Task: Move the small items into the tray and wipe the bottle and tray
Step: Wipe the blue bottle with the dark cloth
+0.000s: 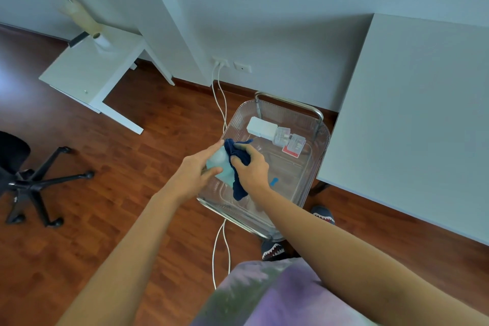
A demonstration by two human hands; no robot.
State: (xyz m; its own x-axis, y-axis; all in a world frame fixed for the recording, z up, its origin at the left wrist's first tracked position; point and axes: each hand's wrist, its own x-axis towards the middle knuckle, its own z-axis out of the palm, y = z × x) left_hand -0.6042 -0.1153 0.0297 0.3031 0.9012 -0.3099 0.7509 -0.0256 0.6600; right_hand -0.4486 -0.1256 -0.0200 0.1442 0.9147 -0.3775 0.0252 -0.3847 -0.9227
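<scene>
**Bottle wiped above the clear tray**

A wooden floor (pixel 148 167) is seen across the room, with a grey desk (pixel 412 114) at the right and a small white table (pixel 90 71) off to the left. A black office chair (pixel 29 174) is parked at the left edge. Between the desks, a clear tray (pixel 315 167) is carried on a metal-framed cart (pixel 291 100), and two white cables (pixel 221 103) are run from the wall socket down past it.

Over the tray's near left corner, a pale blue bottle (pixel 218 163) is gripped by the left hand (pixel 194 174), fingers curled round its body. A dark blue cloth (pixel 238 156) is pinched by the right hand (pixel 251 169) and pressed against the bottle's side, one end hanging down into the tray.

At the tray's far end, a white box (pixel 260 127) is lain beside two small clear cases (pixel 288 139), and a red card (pixel 291 152) is tucked just under them.
</scene>
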